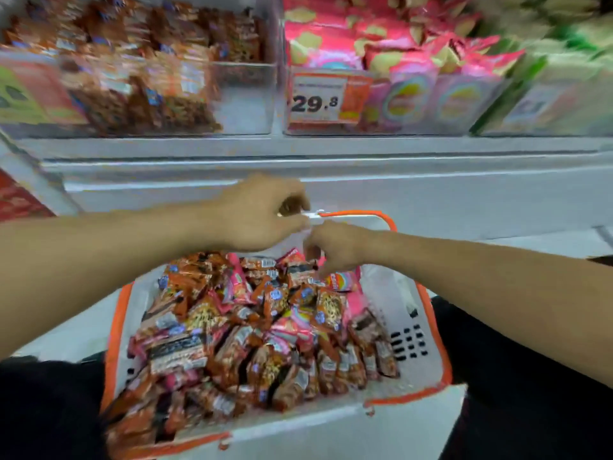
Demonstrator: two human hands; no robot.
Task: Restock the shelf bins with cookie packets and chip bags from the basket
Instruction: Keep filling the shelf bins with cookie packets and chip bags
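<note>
A white basket with an orange rim point(442, 353) sits between my knees, piled with orange-brown cookie packets point(205, 320) and pink chip bags point(338, 282). My left hand point(262, 215) hovers over the basket's far end, fingers curled around a white handle piece point(313, 214) at the rim. My right hand point(336, 249) is just beside it, fingers bent down and pinching a packet point(297, 268) at the far end of the pile. Above, a clear shelf bin point(245, 94) holds cookie packets and the bin to its right point(414, 94) holds pink chip bags.
A price tag reading 29.8 point(318, 97) hangs on the pink bin's front. Green bags point(564, 68) fill the bin at far right. A white shelf ledge point(331, 167) runs between bins and basket. My dark trouser legs point(530, 393) flank the basket.
</note>
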